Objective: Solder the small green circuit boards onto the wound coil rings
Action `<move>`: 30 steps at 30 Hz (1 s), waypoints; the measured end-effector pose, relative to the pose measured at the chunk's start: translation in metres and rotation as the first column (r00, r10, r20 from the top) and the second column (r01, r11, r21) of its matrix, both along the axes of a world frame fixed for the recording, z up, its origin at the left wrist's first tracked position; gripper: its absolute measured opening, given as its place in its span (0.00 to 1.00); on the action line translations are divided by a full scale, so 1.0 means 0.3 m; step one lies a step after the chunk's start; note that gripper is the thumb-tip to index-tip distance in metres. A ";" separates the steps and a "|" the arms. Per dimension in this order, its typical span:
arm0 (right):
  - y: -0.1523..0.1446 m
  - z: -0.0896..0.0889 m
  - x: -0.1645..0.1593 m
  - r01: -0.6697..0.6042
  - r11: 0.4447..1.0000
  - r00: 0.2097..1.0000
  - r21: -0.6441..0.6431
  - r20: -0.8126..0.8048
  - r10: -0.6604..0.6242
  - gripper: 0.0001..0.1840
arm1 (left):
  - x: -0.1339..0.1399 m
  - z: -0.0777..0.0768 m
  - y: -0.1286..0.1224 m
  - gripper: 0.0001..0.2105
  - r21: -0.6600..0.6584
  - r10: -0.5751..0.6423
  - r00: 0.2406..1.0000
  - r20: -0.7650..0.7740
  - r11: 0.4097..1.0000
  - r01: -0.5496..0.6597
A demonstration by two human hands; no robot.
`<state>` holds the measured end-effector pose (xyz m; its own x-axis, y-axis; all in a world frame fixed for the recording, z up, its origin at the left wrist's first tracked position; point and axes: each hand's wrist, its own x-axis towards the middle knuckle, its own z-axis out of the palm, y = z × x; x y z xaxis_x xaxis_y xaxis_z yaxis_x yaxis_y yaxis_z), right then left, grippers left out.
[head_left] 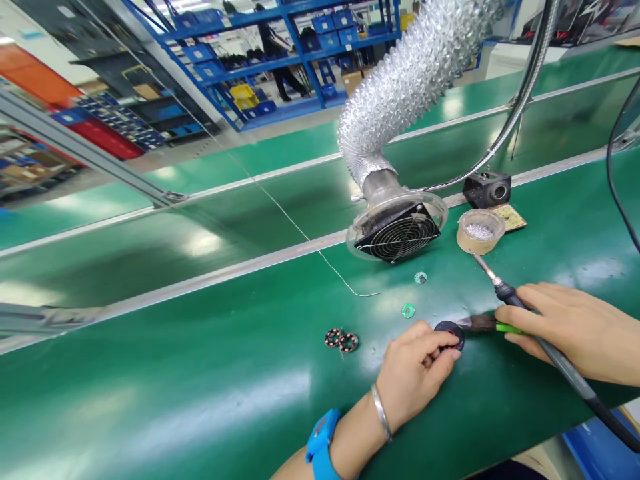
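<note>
My left hand (415,373) is closed, thumb and fingers pinching a small black round part (454,328) with some red inside it. My right hand (575,330) grips a soldering iron (511,295), its tip close to the front of a round tub. The same hand also holds a green-handled tool (507,328) with a dark middle and a greyish tip; its exact kind is unclear. That tip reaches the edge of the black part. Two copper-wound motor coils (342,340) lie to the left. Farther back are a green ring-shaped circuit board (408,311) and another small round board (421,277).
A fume extractor fan (403,233) hangs from a silver duct (400,87) over the bench (200,373). Behind the iron stand the tub of shiny bits (481,230), a yellowish sponge tray (511,217) and a black holder (487,189). Thin solder wire (333,268) droops onto the bench.
</note>
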<state>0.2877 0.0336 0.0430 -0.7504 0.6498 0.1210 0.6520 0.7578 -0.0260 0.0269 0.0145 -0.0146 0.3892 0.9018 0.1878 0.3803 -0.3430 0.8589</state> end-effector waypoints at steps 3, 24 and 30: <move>-0.009 -0.008 -0.003 0.027 1.000 1.000 0.013 -0.005 -0.027 0.10 | 0.013 0.005 -0.001 0.08 0.051 0.000 1.000 -0.009 0.999 0.001; -0.116 -0.117 -0.060 0.112 0.992 0.981 -0.062 -0.152 -0.121 0.10 | 0.009 0.049 0.011 0.07 -0.304 0.169 0.984 0.051 0.941 -0.146; -0.119 -0.103 -0.072 0.110 0.993 0.976 -0.053 -0.182 -0.118 0.10 | 0.010 0.050 0.012 0.06 -0.304 0.168 0.984 0.051 0.942 -0.145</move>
